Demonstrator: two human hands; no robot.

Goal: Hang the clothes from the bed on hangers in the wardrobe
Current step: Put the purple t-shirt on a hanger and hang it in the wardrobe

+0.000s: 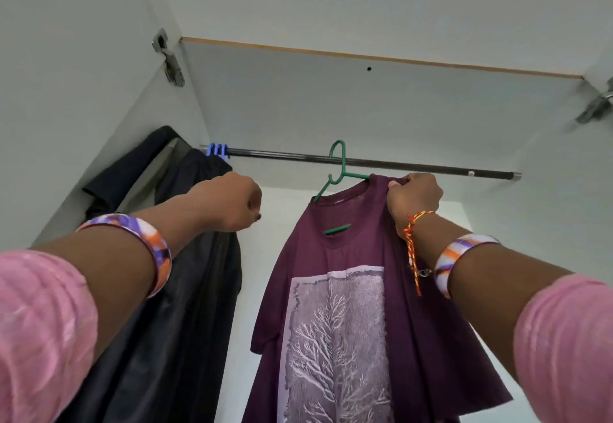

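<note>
A maroon T-shirt (348, 290) with a pale tree print hangs on a green hanger (338, 170), whose hook sits at the dark wardrobe rail (414, 165). My right hand (414, 198) grips the shirt's right shoulder just under the rail. To the left of the shirt, my left hand (229, 202) is raised with its fingers curled and nothing visible in it, in front of a black garment (185, 290).
The black garment hangs at the rail's left end on blue hangers (217, 150). White wardrobe walls close in on both sides, with door hinges at upper left (169, 57) and upper right (597, 104). A shelf board (331, 97) lies just above the rail.
</note>
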